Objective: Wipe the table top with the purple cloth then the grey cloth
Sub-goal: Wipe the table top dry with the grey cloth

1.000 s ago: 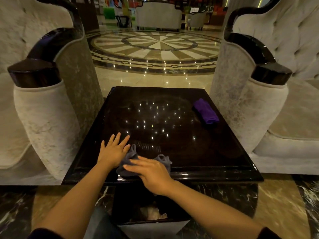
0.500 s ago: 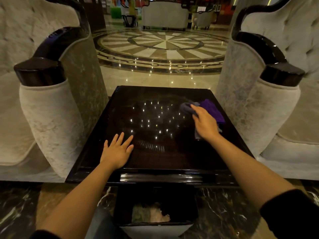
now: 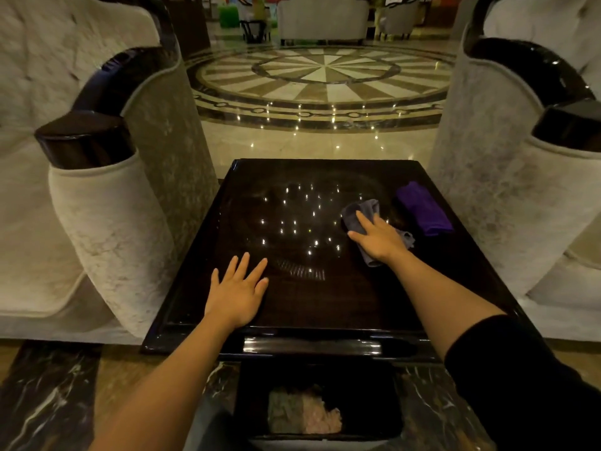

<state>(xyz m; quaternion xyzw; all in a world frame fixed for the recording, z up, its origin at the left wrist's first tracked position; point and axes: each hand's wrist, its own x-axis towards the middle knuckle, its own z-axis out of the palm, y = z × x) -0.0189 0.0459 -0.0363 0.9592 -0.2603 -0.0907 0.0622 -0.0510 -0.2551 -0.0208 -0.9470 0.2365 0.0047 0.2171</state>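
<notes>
Grey cloth (image 3: 361, 212) lay bunched under the right hand (image 3: 379, 240), whose fingers (image 3: 363, 222) were together and pressed flat on it, not clamped. The left hand (image 3: 237, 296) rested palm-down on the bare top, fingers slightly spread, holding nothing. The cloth sat right of centre on the table (image 3: 325, 304). It looked soft and light, likely to slide easily on the glossy top; a flat palm over its middle should control it better than a pinch at one corner. The purple cloth (image 3: 422, 208) lay folded just beside it, toward the far right edge, and would obstruct strokes there unless moved. Armchairs (image 3: 107, 196) stood close on the left and right. A bin (image 3: 374, 402) sat below the near edge.
</notes>
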